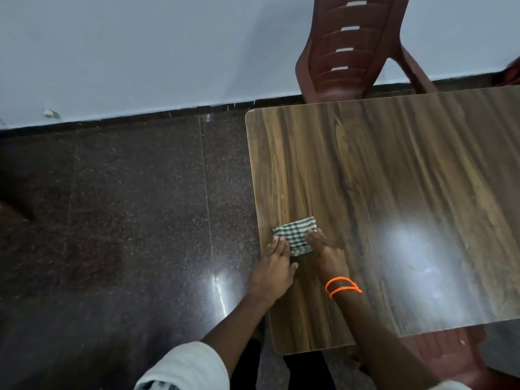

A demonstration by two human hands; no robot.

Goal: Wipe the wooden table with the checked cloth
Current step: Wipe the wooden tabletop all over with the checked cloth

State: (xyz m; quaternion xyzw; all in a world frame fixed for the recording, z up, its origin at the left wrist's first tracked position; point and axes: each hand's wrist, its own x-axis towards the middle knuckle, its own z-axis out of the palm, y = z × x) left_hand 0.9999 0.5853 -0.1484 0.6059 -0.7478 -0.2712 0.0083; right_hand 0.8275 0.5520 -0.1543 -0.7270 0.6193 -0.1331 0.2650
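Note:
A folded green-and-white checked cloth (pixel 296 233) lies flat on the wooden table (pixel 394 178), close to the table's left edge. My left hand (pixel 274 263) rests with flat fingers on the cloth's near-left corner. My right hand (pixel 327 253), with an orange thread band on its wrist, presses its fingertips on the cloth's right side. Both hands lie on the cloth rather than gripping it. The near edge of the cloth is partly hidden under my fingers.
A brown plastic chair (pixel 351 49) stands at the table's far side against the pale wall. Part of another brown chair (pixel 450 353) shows below the table's near edge. Dark polished stone floor (pixel 112 220) stretches to the left.

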